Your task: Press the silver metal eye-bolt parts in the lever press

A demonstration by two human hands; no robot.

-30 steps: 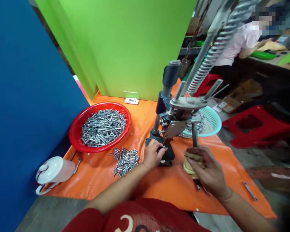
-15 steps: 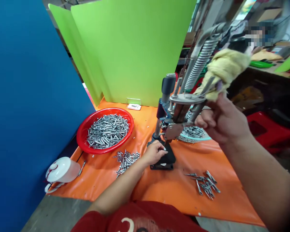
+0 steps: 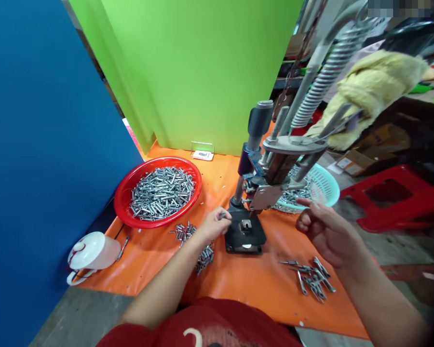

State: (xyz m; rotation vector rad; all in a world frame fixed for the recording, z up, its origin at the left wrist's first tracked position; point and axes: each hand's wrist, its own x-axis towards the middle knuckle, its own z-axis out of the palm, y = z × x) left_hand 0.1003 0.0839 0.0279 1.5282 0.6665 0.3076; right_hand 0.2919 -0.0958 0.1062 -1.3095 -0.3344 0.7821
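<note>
My left hand (image 3: 215, 225) is closed, with a small metal part (image 3: 223, 216) showing grey at its fingertips. It is over the left edge of the black base (image 3: 235, 237) of a hand press (image 3: 265, 195). A small metal fixture (image 3: 246, 225) with a hole sits on that base. My right hand (image 3: 321, 231) is in the air right of the press, empty, index finger stretched out and the others loosely bent. Above it is the press lever's handle, wrapped in yellow cloth (image 3: 379, 86). Small metal tubes (image 3: 204, 258) lie partly hidden under my left forearm.
On the orange table cover (image 3: 238, 289) stands a red basin (image 3: 119, 200) full of metal tubes. Longer metal pieces (image 3: 314, 282) lie at the right. Behind the press is a light-blue basket (image 3: 331, 185). A white lidded container (image 3: 94, 250) and green partition (image 3: 195, 72) are further left.
My right hand has let go of the cloth-wrapped handle and dropped slightly. The handle stands higher. My left hand has moved left off the fixture, which now shows.
</note>
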